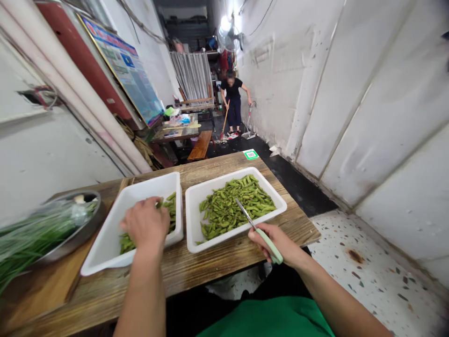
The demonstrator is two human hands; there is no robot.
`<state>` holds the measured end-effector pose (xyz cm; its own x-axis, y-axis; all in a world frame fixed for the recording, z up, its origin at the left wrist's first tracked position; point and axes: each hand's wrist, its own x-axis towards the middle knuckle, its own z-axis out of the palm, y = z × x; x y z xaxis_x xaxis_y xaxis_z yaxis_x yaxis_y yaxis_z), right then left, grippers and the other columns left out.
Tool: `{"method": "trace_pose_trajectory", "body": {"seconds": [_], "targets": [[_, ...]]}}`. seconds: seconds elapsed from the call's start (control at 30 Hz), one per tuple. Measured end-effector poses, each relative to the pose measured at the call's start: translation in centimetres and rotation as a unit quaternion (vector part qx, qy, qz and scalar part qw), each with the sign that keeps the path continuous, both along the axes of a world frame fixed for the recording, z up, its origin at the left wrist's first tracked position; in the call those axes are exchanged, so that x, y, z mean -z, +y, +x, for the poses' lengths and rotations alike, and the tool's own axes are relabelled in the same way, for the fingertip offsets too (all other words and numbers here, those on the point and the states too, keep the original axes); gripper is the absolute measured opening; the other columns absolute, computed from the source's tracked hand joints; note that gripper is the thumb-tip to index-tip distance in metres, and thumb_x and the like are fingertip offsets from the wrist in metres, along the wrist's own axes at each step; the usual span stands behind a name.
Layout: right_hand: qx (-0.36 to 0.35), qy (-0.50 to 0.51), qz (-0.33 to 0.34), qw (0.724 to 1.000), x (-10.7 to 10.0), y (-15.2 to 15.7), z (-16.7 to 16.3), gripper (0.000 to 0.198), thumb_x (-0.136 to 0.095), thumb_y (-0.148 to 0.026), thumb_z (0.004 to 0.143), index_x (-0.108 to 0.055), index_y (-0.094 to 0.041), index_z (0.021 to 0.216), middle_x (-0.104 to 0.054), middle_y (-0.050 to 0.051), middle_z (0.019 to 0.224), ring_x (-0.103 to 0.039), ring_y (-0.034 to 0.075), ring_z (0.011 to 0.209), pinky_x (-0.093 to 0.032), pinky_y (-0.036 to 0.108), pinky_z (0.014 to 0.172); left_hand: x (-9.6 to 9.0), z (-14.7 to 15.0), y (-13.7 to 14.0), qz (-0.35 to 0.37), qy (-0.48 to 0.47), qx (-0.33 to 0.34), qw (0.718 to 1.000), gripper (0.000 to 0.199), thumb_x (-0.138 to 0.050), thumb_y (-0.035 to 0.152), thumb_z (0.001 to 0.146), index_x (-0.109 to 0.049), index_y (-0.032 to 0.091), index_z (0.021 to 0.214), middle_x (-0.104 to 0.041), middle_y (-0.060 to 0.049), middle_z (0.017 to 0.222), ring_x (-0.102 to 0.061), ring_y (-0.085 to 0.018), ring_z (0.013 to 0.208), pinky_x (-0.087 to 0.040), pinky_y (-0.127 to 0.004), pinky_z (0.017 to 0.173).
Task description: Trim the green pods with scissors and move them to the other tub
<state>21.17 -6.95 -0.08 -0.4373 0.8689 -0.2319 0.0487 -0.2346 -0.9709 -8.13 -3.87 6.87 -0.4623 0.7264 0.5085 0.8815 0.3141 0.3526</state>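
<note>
My left hand [147,223] reaches into the left white tray [105,250], over a smaller pile of green edamame pods [171,206]. Its fingertips point down and are hidden, so whether it grips a pod does not show. My right hand [275,243] is closed around the pale green handles of scissors [268,242]. The metal blades point up and left, over the near rim of the right white tray [191,220]. A wide layer of edamame pods [231,201] covers most of that tray's bottom.
Both trays stand on a wooden table [189,276]. At left, a metal bowl [70,243] holds bagged long green vegetables [31,243], near a wooden board [52,290]. A green code card [250,155] lies at the far edge. Farther back, a person [231,96] sweeps beside a bench [201,146].
</note>
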Motion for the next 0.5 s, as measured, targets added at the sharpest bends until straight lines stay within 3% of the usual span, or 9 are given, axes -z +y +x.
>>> {"method": "trace_pose_trajectory", "body": {"seconds": [0.07, 0.13, 0.2, 0.23, 0.33, 0.5], "targets": [[-0.008, -0.003, -0.001, 1.0, 0.2, 0.1, -0.1, 0.04, -0.063, -0.054, 0.07, -0.049, -0.017, 0.079, -0.037, -0.01, 0.048, -0.038, 0.004, 0.034, -0.034, 0.013, 0.028, -0.4, -0.9, 0.5, -0.052, 0.074, -0.003, 0.996, 0.03, -0.057, 0.023, 0.071, -0.065, 0.016, 0.098, -0.056, -0.017, 0.12, -0.041, -0.041, 0.114, -0.035, -0.052, 0.085], [-0.017, -0.002, 0.005, 1.0, 0.3, 0.1, -0.2, 0.039, -0.063, -0.053, 0.071, -0.049, -0.018, 0.079, -0.036, -0.01, 0.049, -0.037, 0.004, 0.034, -0.035, 0.014, 0.029, 0.3, 0.4, 2.0, -0.098, 0.081, 0.078, 0.989, 0.029, -0.054, 0.02, 0.073, -0.066, 0.017, 0.099, -0.054, -0.016, 0.124, -0.041, -0.039, 0.116, -0.034, -0.05, 0.089], [-0.022, -0.006, 0.014, 1.0, 0.3, 0.1, -0.3, 0.037, -0.063, -0.051, 0.072, -0.05, -0.017, 0.08, -0.036, -0.01, 0.049, -0.037, 0.004, 0.033, -0.035, 0.015, 0.029, 1.8, 2.7, 4.3, -0.188, 0.01, 0.18, 0.965, 0.026, -0.053, 0.016, 0.074, -0.068, 0.016, 0.094, -0.061, -0.017, 0.113, -0.049, -0.034, 0.112, -0.034, -0.043, 0.093], [-0.023, -0.009, 0.019, 1.0, 0.2, 0.0, -0.2, 0.037, -0.062, -0.051, 0.072, -0.05, -0.017, 0.08, -0.036, -0.01, 0.049, -0.037, 0.005, 0.033, -0.035, 0.015, 0.029, 2.8, 3.9, 5.5, -0.243, -0.047, 0.176, 0.953, 0.022, -0.053, 0.012, 0.074, -0.069, 0.014, 0.09, -0.063, -0.02, 0.108, -0.051, -0.034, 0.111, -0.035, -0.042, 0.093], [-0.024, -0.022, 0.027, 0.999, 0.1, -0.2, -0.1, 0.037, -0.061, -0.052, 0.073, -0.05, -0.017, 0.081, -0.036, -0.01, 0.048, -0.037, 0.005, 0.033, -0.033, 0.015, 0.029, 5.4, 6.2, 8.8, -0.293, -0.109, 0.143, 0.939, 0.008, -0.062, 0.009, 0.068, -0.068, 0.006, 0.073, -0.065, -0.026, 0.09, -0.058, -0.038, 0.1, -0.04, -0.044, 0.085], [-0.027, -0.031, 0.033, 0.999, -0.1, -0.4, 0.1, 0.039, -0.06, -0.054, 0.073, -0.05, -0.018, 0.081, -0.035, -0.01, 0.048, -0.037, 0.004, 0.032, -0.032, 0.014, 0.029, 7.1, 6.0, 10.5, -0.288, -0.19, 0.136, 0.929, 0.034, -0.057, 0.032, 0.083, -0.055, 0.014, 0.112, -0.057, -0.01, 0.112, -0.057, -0.021, 0.1, -0.048, -0.039, 0.082]]}}
